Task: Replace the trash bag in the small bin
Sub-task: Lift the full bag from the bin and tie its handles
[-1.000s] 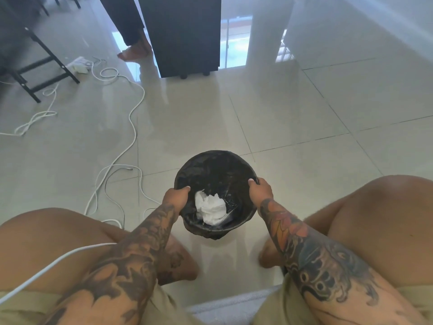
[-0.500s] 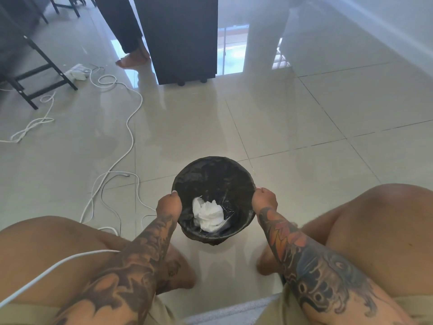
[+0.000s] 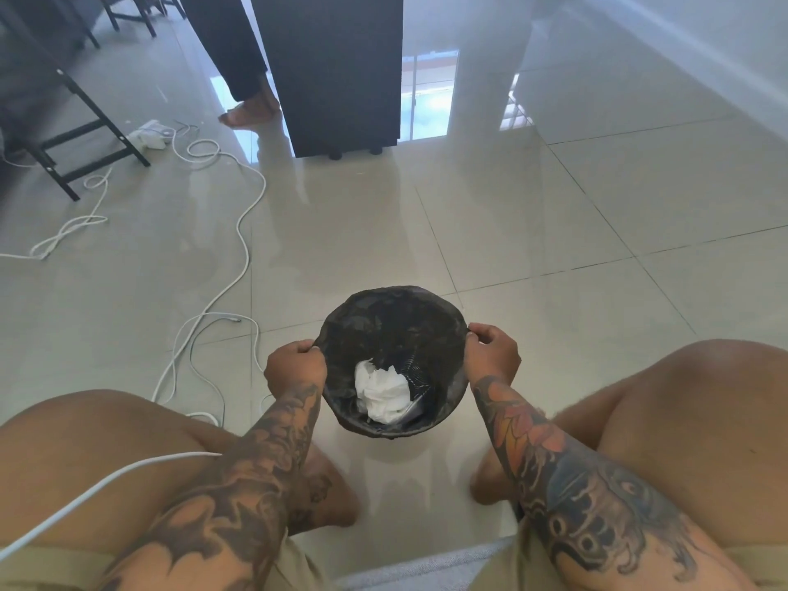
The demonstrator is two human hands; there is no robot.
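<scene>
A small round bin stands on the tiled floor between my knees, lined with a black trash bag folded over its rim. Crumpled white paper lies at the bottom of the bag. My left hand pinches the bag's edge at the left side of the rim. At the right side of the rim, my right hand pinches the bag's edge the same way. Both forearms reach down from the bottom of the view.
White cables loop over the floor to the left, one running across my left thigh. A black cabinet stands ahead, with another person's bare foot beside it. A black frame and a white power strip sit far left.
Both hands shifted from resting on the rim to curling round the bag's edge at the sides. The view tilted up slightly.
</scene>
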